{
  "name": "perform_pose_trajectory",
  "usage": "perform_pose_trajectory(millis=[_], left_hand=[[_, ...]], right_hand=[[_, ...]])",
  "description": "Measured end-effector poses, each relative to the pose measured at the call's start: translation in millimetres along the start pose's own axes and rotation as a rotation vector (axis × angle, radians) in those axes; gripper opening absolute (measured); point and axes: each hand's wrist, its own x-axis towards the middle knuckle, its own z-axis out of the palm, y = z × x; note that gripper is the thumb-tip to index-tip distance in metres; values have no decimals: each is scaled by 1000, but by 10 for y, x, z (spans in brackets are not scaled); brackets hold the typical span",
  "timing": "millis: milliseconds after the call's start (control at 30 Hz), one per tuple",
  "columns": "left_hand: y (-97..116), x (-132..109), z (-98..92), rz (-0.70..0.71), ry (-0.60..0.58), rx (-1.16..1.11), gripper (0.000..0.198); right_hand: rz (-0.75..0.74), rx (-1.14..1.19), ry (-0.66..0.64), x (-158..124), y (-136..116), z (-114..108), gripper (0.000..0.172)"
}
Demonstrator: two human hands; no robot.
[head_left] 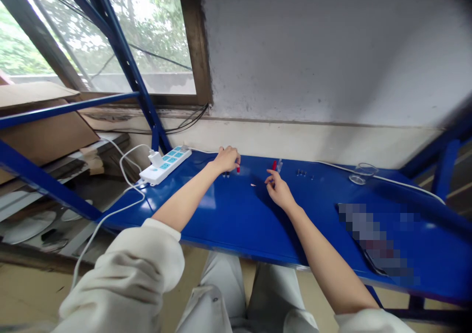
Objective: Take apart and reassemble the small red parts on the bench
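My left hand rests on the blue table near its far edge, fingers curled over a small red-tipped part. Two tiny dark parts lie just in front of it. My right hand lies on the table to the right, fingers loosely bent, fingertips near a small red and clear part. A tiny pale piece lies between the hands.
A white power strip with a plugged white cable sits at the table's left end. Several small dark parts and a clear coiled cable lie toward the right. Blue rack beams and cardboard stand at left.
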Motion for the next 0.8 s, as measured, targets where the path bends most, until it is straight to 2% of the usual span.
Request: perform_pose_trajectory(millis=[200,800], left_hand=[[-129,-93,178,-35,-63,79,8],[-166,-108,144,-36,-88,116,10]], right_hand=[[-29,-11,-5,7,44,33,48],[-5,-24,-13,4,31,11,46]])
